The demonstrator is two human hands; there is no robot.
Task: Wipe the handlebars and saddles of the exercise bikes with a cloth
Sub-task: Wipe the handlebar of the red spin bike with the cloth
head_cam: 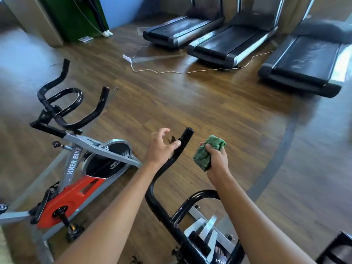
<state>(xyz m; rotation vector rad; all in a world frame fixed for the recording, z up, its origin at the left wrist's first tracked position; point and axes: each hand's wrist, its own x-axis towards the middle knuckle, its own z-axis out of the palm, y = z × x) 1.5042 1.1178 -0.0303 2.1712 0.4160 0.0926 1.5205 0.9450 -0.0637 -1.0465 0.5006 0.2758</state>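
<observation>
We note the near bike's handlebar horn rising up and away between our hands: left hand touches it, fingers loose; right hand just beside, clutching the green cloth (bunched), likeliest to wipe next

I see my left hand resting on the near bike's black handlebar, thumb against the bar, fingers loose. My right hand grips a crumpled green cloth just beside the bar's tip. A red-and-grey exercise bike stands left; three treadmills line the wood floor.
</observation>
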